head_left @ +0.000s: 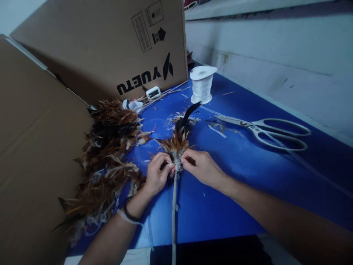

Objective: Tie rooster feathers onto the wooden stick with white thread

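A feather bunch, brown with a tall black feather, sits at the top of a thin wooden stick that runs down toward me. At the left of the bunch's fluffy base, my left hand is closed in a pinch. My right hand pinches at the opposite side, its fingers curled. A thin pale strand seems to cross the base between both fingertips; its ends are hidden in my fingers. Around my left wrist are a dark band and a loose strip of clear ribbon.
A large feather pile lies left, against cardboard boxes. Several thin sticks and a small white device lie behind. A white ribbon spool stands at the back; metal scissors lie right on the blue tabletop.
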`<move>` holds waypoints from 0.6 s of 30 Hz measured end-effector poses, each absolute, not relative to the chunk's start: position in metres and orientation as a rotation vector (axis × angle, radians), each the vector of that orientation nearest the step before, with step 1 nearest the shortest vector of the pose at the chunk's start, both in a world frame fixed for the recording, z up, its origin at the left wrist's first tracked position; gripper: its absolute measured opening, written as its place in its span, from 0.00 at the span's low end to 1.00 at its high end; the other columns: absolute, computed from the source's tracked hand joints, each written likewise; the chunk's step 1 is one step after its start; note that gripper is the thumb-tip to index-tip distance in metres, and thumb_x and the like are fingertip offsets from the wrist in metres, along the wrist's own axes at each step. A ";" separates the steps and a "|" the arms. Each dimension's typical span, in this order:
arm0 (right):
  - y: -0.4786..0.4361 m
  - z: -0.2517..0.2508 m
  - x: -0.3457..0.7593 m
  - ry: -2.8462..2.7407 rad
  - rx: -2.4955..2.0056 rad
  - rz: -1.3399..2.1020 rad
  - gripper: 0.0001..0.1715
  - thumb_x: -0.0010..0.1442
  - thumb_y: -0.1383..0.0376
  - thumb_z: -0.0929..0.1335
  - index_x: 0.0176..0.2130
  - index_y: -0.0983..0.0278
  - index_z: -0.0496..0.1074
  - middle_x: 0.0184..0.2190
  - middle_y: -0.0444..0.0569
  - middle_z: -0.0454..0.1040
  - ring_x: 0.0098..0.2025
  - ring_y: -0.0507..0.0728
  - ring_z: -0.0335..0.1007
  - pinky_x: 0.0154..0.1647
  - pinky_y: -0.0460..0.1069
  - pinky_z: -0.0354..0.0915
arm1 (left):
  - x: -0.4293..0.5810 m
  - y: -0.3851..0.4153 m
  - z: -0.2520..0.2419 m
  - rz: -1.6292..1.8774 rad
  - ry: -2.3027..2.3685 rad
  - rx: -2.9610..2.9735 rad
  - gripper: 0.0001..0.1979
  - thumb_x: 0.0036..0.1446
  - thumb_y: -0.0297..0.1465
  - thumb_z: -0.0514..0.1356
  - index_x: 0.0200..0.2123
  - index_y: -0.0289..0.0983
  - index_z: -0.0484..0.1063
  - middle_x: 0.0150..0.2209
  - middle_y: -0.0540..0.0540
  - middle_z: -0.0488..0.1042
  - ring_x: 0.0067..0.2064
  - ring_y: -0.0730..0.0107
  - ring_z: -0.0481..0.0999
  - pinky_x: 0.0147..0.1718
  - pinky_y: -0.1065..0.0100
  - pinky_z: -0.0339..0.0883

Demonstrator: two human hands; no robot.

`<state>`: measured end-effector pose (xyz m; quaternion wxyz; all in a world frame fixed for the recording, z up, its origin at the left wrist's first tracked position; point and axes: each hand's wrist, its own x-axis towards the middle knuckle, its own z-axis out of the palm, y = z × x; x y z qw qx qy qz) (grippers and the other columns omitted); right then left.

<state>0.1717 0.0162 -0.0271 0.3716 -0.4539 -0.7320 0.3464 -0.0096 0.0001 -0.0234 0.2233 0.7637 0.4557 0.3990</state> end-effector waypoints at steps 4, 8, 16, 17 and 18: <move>0.014 -0.025 0.171 -1.891 -1.204 0.838 0.07 0.52 0.72 0.62 0.24 0.64 0.63 0.20 0.40 0.64 0.23 0.49 0.58 0.26 0.45 0.53 | -0.009 -0.001 -0.025 1.169 1.255 2.096 0.08 0.58 0.32 0.56 0.27 0.36 0.66 0.29 0.49 0.67 0.32 0.72 0.68 0.34 0.70 0.60; 0.013 -0.023 0.170 -1.913 -1.209 0.830 0.08 0.51 0.72 0.61 0.23 0.63 0.61 0.20 0.40 0.63 0.22 0.49 0.57 0.25 0.45 0.52 | -0.009 -0.001 -0.026 1.250 1.206 2.125 0.08 0.58 0.31 0.56 0.28 0.36 0.66 0.30 0.47 0.69 0.33 0.70 0.69 0.35 0.69 0.62; 0.015 -0.022 0.169 -1.914 -1.220 0.890 0.08 0.53 0.71 0.61 0.24 0.63 0.62 0.19 0.40 0.63 0.21 0.49 0.56 0.23 0.44 0.52 | -0.013 0.003 -0.022 1.125 0.975 2.070 0.08 0.58 0.30 0.57 0.27 0.36 0.68 0.33 0.44 0.76 0.35 0.70 0.73 0.38 0.65 0.65; 0.015 -0.022 0.169 -1.906 -1.208 0.896 0.08 0.54 0.71 0.61 0.24 0.63 0.62 0.19 0.40 0.63 0.22 0.49 0.56 0.24 0.44 0.52 | -0.014 0.004 -0.022 1.101 0.953 2.034 0.08 0.59 0.30 0.56 0.27 0.36 0.67 0.33 0.44 0.76 0.33 0.71 0.73 0.37 0.66 0.66; 0.015 -0.023 0.169 -1.897 -1.194 0.901 0.08 0.54 0.71 0.61 0.25 0.63 0.63 0.20 0.40 0.64 0.23 0.49 0.57 0.24 0.44 0.53 | -0.014 0.005 -0.023 1.085 0.945 1.984 0.08 0.59 0.31 0.56 0.27 0.36 0.67 0.32 0.44 0.76 0.30 0.72 0.72 0.35 0.66 0.66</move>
